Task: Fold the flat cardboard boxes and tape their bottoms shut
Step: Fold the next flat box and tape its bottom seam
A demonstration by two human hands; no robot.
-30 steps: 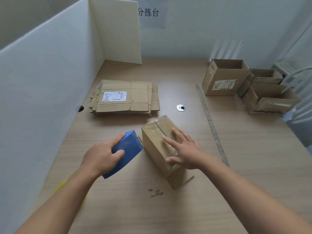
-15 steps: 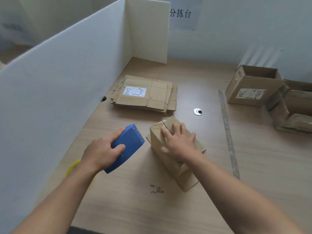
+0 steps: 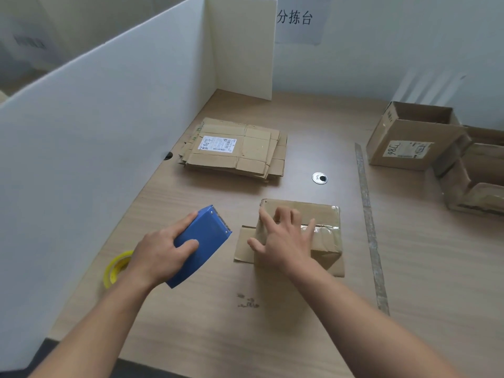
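1. Taping step: box (image 3: 324, 233) sits bottom-up mid-desk (image 3: 218, 323), seam taped. Right hand (image 3: 283, 241) presses it, fingers (image 3: 265, 218) spread. Left hand (image 3: 161, 255) grips the blue dispenser (image 3: 200, 244).
2. Next, likely: flip the box and park it at the right edge.
3. Count: one flat stack (image 3: 237, 151) by the left edge, three folded boxes (image 3: 409, 137) far right, one yellow tape roll (image 3: 116, 268).

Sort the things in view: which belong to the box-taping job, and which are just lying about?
Job: taped box under the right hand; blue tape dispenser in the left hand; stack of flat cardboard; open boxes at right.
Lying about: round cable port; wall sign; grey strip.
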